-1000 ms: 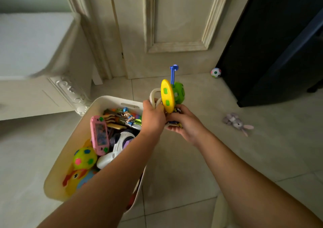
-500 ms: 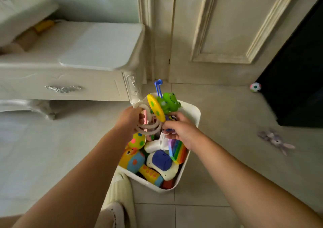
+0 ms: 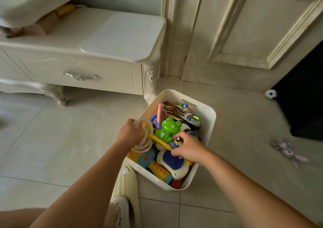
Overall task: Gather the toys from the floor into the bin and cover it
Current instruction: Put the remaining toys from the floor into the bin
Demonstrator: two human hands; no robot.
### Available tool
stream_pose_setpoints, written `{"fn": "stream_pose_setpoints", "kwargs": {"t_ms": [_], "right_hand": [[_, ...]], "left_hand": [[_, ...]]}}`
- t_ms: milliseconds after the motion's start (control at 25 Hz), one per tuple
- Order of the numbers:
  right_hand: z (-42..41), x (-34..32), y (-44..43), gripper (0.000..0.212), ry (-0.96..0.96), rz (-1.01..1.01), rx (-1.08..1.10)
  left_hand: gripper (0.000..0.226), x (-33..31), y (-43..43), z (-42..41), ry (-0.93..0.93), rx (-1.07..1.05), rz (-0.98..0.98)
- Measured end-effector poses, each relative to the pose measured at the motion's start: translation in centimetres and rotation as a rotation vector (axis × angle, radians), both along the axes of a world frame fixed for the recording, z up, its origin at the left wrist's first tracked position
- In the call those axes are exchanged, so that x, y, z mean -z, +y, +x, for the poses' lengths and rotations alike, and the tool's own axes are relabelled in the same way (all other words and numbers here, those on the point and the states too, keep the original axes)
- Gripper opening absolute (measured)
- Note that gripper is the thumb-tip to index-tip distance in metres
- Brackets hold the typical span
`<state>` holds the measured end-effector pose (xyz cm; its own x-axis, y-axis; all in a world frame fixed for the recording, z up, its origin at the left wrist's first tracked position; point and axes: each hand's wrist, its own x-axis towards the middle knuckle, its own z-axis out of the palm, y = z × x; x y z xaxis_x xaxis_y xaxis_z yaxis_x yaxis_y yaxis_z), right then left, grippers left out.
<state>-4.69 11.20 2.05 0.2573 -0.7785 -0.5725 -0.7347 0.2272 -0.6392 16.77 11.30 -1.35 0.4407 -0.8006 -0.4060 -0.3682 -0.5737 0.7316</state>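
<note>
Bin [image 3: 212, 117]: left hand [image 3: 129, 135] grips rings [image 3: 146, 145], right hand [image 3: 188, 149] frog [image 3: 167, 129].

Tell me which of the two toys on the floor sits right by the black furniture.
The small multicoloured ball, beside the black furniture's corner; the grey plush bunny lies out on open tile.

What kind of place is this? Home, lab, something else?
Most likely a room in a home: a carved cream cabinet with a drawer, a panelled door, and a tiled floor with a toy-filled bin, a small ball and a plush bunny on it. Which room is unclear.
</note>
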Motion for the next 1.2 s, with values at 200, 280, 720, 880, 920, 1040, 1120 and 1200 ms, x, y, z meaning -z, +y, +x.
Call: {"fn": "stream_pose_setpoints", "kwargs": {"t_ms": [200,280,720,880,920,1040,1120,1200], "right_hand": [[-0.7,-0.7,0.2,0.049,0.085,0.044,-0.154],[-0.6,-0.4,1.0,0.047,0.115,0.031,-0.225],[1.2,2.6,3.6,0.033,0.378,-0.220,-0.495],[1.0,3.0,3.0,0.026,0.135,-0.092,-0.127],[1.1,2.6,2.5,0.023,0.009,-0.072,0.059],[1.5,1.2,1.9,0.020,-0.335,0.128,0.205],[1.6,1.0,2.0,0.026,-0.286,0.073,0.164],[1.5,1.7,1.3,0.024,-0.123,-0.026,0.194]], "left_hand": [[0.029,-2.7,-0.8,0.6,-0.129,-0.201,-0.305],[0.028,-3.2,-1.4,1.4,-0.077,-0.276,-0.378],[0.029,-2.4,-1.3,-1.5,0.453,-0.147,-0.195],[0.030,-1.3,-0.4,-1.9,0.546,-0.087,-0.058],[0.028,-1.3,-0.2,-1.9,0.579,-0.071,-0.028],[0.028,-1.1,0.3,-2.2,0.699,0.032,0.072],[0.031,-1.1,0.7,-3.0,0.672,0.166,0.157],[0.029,-1.3,0.6,-3.6,0.387,0.349,0.211]]}}
